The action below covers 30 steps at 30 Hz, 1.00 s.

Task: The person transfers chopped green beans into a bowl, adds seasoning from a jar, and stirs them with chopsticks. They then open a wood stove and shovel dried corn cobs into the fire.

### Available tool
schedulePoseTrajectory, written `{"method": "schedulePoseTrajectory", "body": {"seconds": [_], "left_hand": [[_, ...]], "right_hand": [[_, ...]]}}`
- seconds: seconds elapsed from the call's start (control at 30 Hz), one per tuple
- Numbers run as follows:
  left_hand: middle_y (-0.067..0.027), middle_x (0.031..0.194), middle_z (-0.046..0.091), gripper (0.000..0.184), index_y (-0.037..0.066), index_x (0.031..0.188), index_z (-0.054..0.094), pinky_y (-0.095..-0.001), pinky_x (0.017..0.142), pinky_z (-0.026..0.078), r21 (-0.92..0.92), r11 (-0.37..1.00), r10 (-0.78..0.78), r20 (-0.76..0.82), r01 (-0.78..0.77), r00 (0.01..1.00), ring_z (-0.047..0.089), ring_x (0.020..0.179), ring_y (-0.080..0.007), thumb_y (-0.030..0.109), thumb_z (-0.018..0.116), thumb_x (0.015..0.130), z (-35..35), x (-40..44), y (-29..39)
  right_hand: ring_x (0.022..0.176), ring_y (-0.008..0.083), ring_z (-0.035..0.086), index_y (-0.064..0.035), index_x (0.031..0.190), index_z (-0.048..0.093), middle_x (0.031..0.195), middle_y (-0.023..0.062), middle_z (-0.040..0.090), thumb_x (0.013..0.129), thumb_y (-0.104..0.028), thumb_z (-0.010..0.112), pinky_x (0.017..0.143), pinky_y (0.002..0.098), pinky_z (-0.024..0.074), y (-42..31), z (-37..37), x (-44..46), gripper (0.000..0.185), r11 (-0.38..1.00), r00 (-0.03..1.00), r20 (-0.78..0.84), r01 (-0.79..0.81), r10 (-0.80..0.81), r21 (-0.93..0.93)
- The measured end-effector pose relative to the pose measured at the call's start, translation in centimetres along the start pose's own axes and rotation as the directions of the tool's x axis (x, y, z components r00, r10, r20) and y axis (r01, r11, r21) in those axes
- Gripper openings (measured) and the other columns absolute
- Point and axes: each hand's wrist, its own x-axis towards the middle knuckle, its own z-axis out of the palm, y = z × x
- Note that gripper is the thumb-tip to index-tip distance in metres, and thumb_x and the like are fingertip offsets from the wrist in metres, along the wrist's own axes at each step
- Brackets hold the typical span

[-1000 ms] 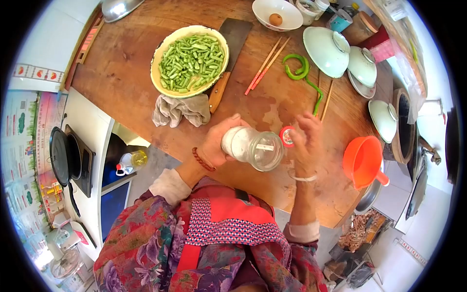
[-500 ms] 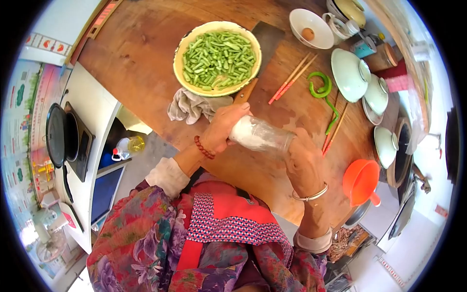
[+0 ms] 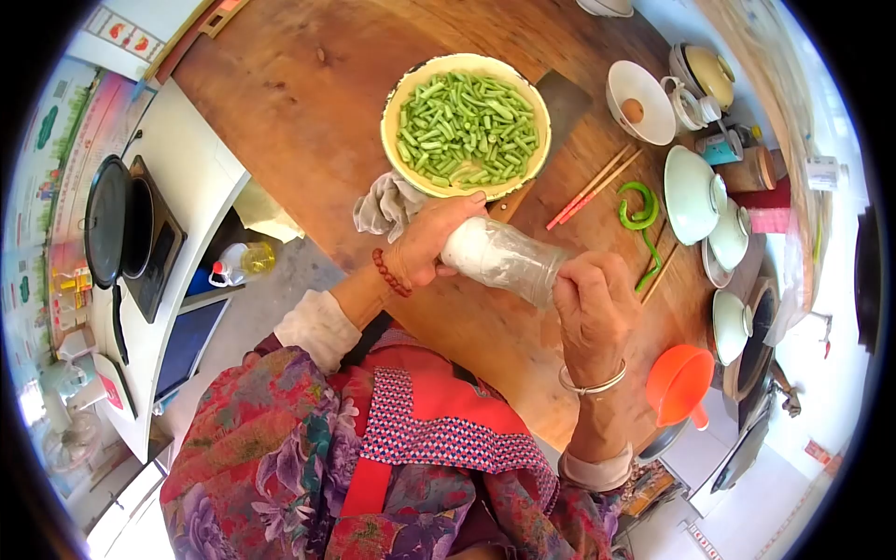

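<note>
From afar I'm seeing right hand [image 3: 597,301], apart from jar [image 3: 511,265] one second ago, now meeting its clear end, fingers curling, grip unclear; left hand [image 3: 427,245] is grasping white end over table [image 3: 299,112], apparently making work two-handed.

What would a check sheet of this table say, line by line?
Surface: wooden table, darker patches.
Job's things: glass jar, tilted, partly filled with something white.
Clutter: cut green beans in an enamel basin, cloth, chopsticks, green peppers, orange dipper.
Hands: left hand grips the jar's base end; right hand at its mouth end.
Cables: nothing seen on the table.
Surroundings: black pan and oil bottle, left.
</note>
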Motion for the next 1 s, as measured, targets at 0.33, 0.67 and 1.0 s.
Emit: {"method": "schedulePoseTrajectory", "body": {"seconds": [0.33,0.67,1.0], "left_hand": [[-0.0125,0.087,0.062,0.036,0.001,0.114,0.054,-0.0336,0.058,0.048,0.627,0.38,0.633,0.359,-0.68,0.686,0.06,0.068,-0.0251,0.026,0.048,0.089,-5.6,1.1,0.1],[-0.0205,0.105,0.06,0.053,0.0,0.13,0.042,-0.0437,0.076,0.048,0.613,-0.109,0.705,0.603,-0.783,0.374,0.059,0.085,-0.0378,0.01,0.052,0.079,-6.6,1.5,0.1],[-0.0032,0.077,0.06,0.024,0.004,0.099,0.058,-0.0251,0.038,0.035,0.634,0.254,0.852,0.212,-0.731,0.48,0.052,0.052,-0.0116,0.026,0.053,0.09,-8.4,1.1,0.9]], "right_hand": [[0.065,0.0271,0.057,-0.0013,0.079,0.057,0.075,0.0104,0.057,0.067,0.005,0.064,0.056,0.0352,0.0468,-0.1,3.0,-1.0,0.015,0.995,0.99,0.133,0.029,-0.041,0.094],[0.052,0.0065,0.053,0.0,0.08,0.064,0.064,0.0007,0.059,0.077,0.0,0.061,0.047,0.0212,0.0409,-1.1,4.4,-0.4,0.005,0.419,0.66,0.309,-0.703,0.684,0.574],[0.049,0.0067,0.052,0.0008,0.078,0.065,0.063,0.0016,0.059,0.076,-0.001,0.06,0.044,0.0201,0.0404,-0.4,3.3,2.9,0.006,0.351,0.625,0.289,-0.696,0.725,0.626]]}}
